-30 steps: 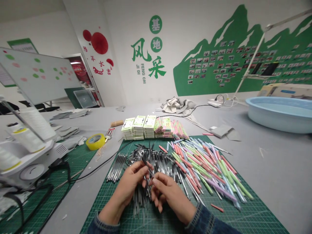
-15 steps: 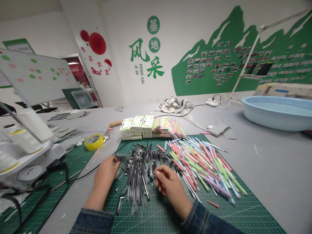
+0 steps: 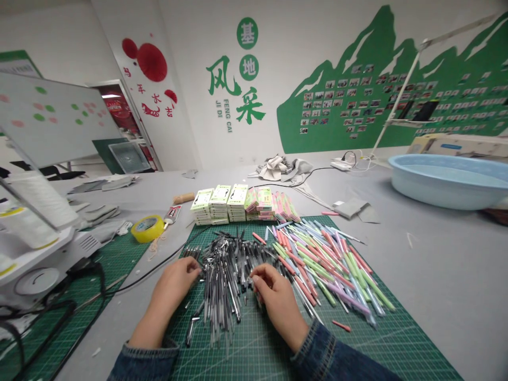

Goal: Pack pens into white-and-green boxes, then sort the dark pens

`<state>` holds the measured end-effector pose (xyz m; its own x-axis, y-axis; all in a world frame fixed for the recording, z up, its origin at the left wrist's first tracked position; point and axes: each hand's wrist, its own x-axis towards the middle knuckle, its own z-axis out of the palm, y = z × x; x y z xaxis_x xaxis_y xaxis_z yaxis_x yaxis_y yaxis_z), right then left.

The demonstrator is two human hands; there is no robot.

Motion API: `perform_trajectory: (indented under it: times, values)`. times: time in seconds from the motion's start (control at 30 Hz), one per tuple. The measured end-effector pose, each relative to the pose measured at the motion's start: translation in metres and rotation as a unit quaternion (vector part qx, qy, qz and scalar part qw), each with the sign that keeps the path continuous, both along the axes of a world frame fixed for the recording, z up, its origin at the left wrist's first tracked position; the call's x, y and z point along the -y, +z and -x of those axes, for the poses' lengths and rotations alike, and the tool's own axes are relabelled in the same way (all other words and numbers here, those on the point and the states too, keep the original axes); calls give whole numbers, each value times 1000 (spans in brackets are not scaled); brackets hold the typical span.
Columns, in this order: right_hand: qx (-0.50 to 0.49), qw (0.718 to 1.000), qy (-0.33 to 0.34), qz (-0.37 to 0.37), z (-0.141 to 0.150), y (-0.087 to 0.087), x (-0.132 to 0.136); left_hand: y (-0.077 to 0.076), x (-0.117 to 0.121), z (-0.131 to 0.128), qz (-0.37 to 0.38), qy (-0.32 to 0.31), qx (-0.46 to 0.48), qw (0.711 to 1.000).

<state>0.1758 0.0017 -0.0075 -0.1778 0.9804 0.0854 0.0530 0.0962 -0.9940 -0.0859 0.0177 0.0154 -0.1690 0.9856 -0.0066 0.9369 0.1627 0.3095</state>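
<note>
A pile of black and clear pen parts [image 3: 222,291] lies on the green cutting mat [image 3: 246,365] between my hands. At its left edge is my left hand [image 3: 178,280], fingers curled together; what they hold, if anything, is hidden. A short row of slim dark pen parts [image 3: 192,252] lies just beyond that hand. On the pile's right side my right hand [image 3: 275,299] pinches thumb and forefinger together, and anything between them is too small to make out. Right of it spreads a heap of pink, green, blue and purple pen barrels [image 3: 329,259].
Stacked small boxes [image 3: 238,203] stand behind the pens. Yellow tape [image 3: 147,228], a glue tube [image 3: 173,214] and a sewing machine [image 3: 43,270] are at left. A blue basin [image 3: 448,182] is at right, cloth scraps [image 3: 280,168] at back. A black cable [image 3: 151,275] crosses the table.
My left hand has drawn slightly back and right from the row of pen parts, which now shows more. My right hand has barely moved. The view has shifted a little.
</note>
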Motion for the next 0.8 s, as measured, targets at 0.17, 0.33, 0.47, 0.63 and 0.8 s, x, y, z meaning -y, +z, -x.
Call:
perform_trajectory:
  times: [0.17, 0.33, 0.47, 0.63, 0.8]
  values:
    - [46, 996, -64, -48, -7, 8, -3, -6, 6, 7, 57, 29, -36, 997]
    - [99, 984, -113, -96, -13, 9, -9, -13, 4, 0, 76, 21, -44, 996]
    - [217, 961, -92, -147, -12, 7, -6, -17, 2, -10, 52, -16, -27, 998]
    - [348, 916, -51, -190, -7, 8, 4, -17, 1, -11, 41, -11, -2, 999]
    - [435, 874, -29, -213, -3, 7, 9, -9, 3, -18, 16, -3, 2, 1000]
